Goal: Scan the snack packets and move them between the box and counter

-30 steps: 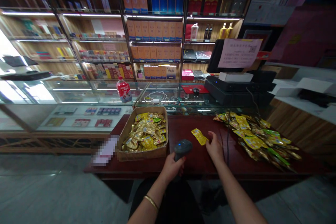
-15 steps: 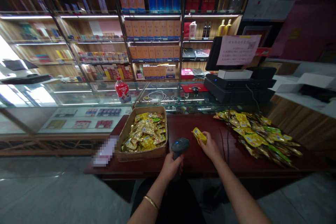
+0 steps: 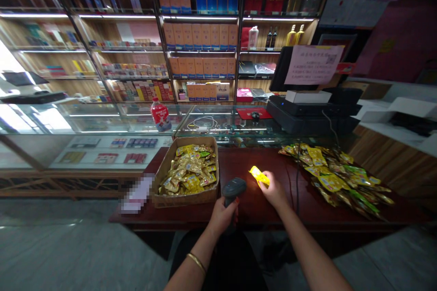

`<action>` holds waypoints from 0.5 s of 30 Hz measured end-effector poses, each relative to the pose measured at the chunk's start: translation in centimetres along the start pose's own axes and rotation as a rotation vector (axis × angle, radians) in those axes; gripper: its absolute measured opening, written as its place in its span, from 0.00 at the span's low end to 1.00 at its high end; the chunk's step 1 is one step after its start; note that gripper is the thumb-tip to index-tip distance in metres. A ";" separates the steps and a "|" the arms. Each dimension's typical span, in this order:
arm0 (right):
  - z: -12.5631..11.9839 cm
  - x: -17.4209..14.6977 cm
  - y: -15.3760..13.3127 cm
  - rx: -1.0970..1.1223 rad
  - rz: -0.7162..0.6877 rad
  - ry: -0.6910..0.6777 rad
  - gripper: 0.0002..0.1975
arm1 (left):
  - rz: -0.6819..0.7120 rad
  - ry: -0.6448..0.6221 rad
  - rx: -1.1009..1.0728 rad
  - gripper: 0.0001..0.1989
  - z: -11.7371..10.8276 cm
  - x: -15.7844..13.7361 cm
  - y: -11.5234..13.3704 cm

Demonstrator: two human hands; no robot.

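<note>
My left hand (image 3: 221, 216) grips a dark handheld barcode scanner (image 3: 233, 188) over the red-brown table (image 3: 259, 211), its head turned toward the right. My right hand (image 3: 275, 191) holds one yellow snack packet (image 3: 258, 175) lifted just off the table, right in front of the scanner; the packet looks brightly lit. A cardboard box (image 3: 186, 198) full of yellow and gold packets sits to the left of the scanner. A loose pile of yellow and green packets (image 3: 336, 179) lies on the table to the right.
Behind the table runs a glass display counter (image 3: 102, 122) with a red-labelled bottle (image 3: 160, 116), a cash register with a paper notice (image 3: 312, 100) and a cable. Shelves of boxed goods (image 3: 201, 38) fill the back wall. A blurred white item (image 3: 136, 195) lies at the table's left edge.
My right hand took the yellow packet off the table and brought it up in front of the scanner; the packet is now brightly lit. My left hand stayed on the scanner.
</note>
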State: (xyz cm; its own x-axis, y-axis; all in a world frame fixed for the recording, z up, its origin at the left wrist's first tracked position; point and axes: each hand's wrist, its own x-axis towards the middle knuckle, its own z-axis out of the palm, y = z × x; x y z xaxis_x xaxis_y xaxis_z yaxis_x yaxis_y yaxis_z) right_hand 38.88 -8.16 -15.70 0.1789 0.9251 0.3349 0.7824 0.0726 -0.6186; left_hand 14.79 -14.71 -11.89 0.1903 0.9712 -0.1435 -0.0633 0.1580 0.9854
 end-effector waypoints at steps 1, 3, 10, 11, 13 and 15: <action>0.0 0.0 0.0 0.008 0.007 -0.002 0.17 | -0.003 0.008 0.003 0.21 0.0 0.0 0.0; 0.0 0.0 -0.1 0.026 0.021 -0.007 0.18 | -0.008 0.025 0.004 0.22 0.0 -0.1 0.0; -0.8 0.5 -0.3 0.181 0.042 -0.012 0.21 | -0.004 0.046 -0.018 0.25 0.5 0.7 -0.6; -1.0 0.8 -0.6 0.212 0.043 -0.013 0.22 | -0.010 0.044 -0.014 0.25 0.6 0.8 -0.8; -1.2 2.0 -1.9 0.272 0.040 -0.023 0.25 | -0.024 0.039 -0.010 0.25 0.6 1.0 -1.0; -0.8 3.5 -4.4 0.326 0.004 -0.060 0.26 | -0.024 0.032 -0.014 0.24 0.6 1.1 -1.3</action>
State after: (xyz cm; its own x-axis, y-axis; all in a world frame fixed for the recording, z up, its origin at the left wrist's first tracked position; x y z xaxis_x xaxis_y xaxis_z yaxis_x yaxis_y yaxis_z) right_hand 36.54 -5.52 -11.18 0.1382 0.9452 0.2957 0.5481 0.1757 -0.8178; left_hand 15.66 -13.96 -13.26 0.1604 0.9723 -0.1697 -0.0728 0.1831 0.9804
